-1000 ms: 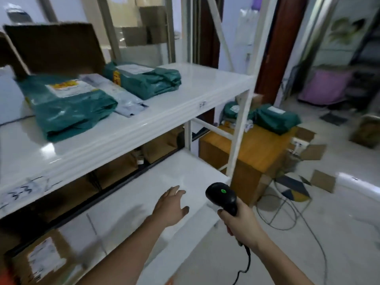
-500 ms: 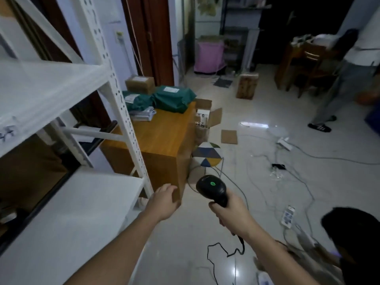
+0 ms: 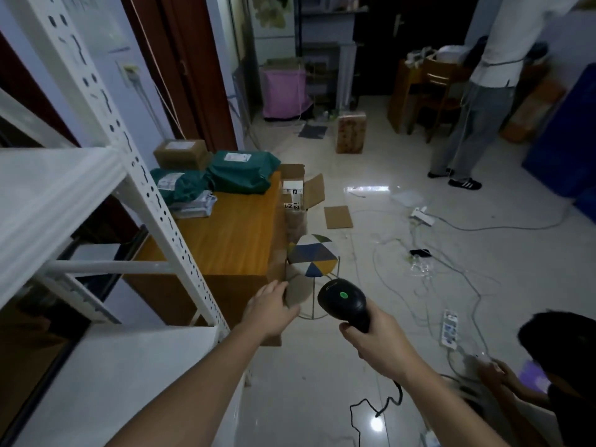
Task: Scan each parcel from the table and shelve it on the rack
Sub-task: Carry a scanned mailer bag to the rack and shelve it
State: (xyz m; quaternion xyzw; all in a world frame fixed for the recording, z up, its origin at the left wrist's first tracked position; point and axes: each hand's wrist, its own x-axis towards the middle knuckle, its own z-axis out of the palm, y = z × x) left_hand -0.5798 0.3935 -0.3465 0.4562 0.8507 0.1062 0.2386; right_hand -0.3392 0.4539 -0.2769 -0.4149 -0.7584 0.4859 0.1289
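Note:
My right hand (image 3: 379,345) grips a black barcode scanner (image 3: 343,301) with a green light on top, held over the floor. My left hand (image 3: 271,309) reaches forward, empty, with relaxed fingers, near the front corner of the wooden table (image 3: 225,240). At the table's far end lie two green bagged parcels (image 3: 242,171) (image 3: 175,185), a brown box parcel (image 3: 180,153) and a flat grey packet (image 3: 193,206). The white rack (image 3: 135,175) stands at the left, its lower shelf (image 3: 113,382) below my left arm.
A patterned round stool (image 3: 312,254) stands beside the table, an open cardboard box (image 3: 298,191) behind it. Cables and power strips (image 3: 450,327) trail over the tiled floor. One person (image 3: 483,91) stands at the back right; another (image 3: 561,366) crouches at the lower right.
My view has swung right, away from the rack's shelves toward the table and the room. Both hands came along, the left one reaching toward the table, the scanner still held.

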